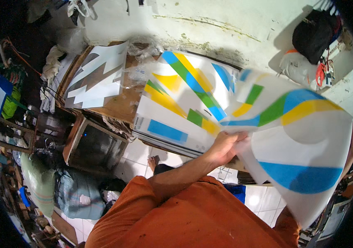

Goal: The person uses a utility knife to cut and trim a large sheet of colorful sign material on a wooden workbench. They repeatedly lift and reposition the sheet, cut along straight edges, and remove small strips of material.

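Note:
A large white sheet (308, 153) printed with blue, green and yellow shapes is lifted off the right side of the table and bends in a curve. My left hand (227, 148) pinches its near left edge between thumb and fingers. At the sheet's far right edge, my right hand (351, 151) shows only as a strip; its fingers are mostly hidden behind the sheet, which it holds up. Below and to the left lies a stack of similar printed sheets (153, 110), its top one bearing blue, green and yellow bands. The lifted sheet is slightly blurred.
On the wooden table's (116, 108) left part lie white and grey cut-pattern sheets (96, 76). Crumpled clear plastic (143, 47) sits by the wall. Left of me stand an open wooden box (96, 142) and stuffed sacks (79, 194). Bags (315, 33) hang on the right wall.

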